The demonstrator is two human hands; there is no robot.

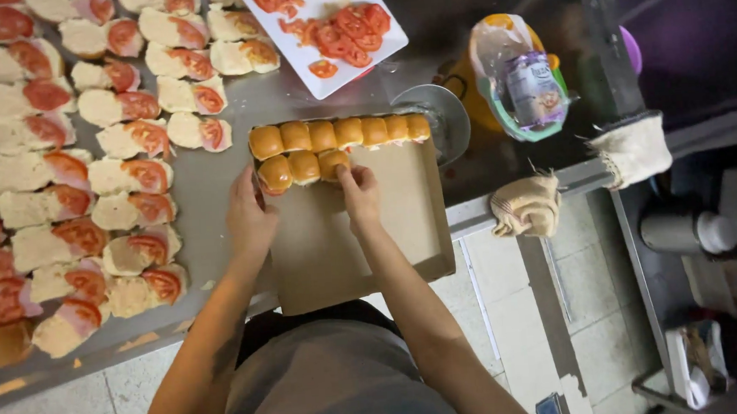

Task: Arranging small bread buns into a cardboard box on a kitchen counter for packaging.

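Right hand fingers pinch a soft, light bun at the cardboard tray's far edge; left hand rests spread beside it. Best gripped gently by the sides.

Golden-brown buns on tan cardboard tray (red tomato slices nearby).

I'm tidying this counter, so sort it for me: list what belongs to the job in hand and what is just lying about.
In hand:
- left hand and right hand, fingers at the closed buns
- cardboard tray
- open buns with tomato
- board of tomato slices

Lying about:
- bagged jar
- rag
- cloth-wrapped handle
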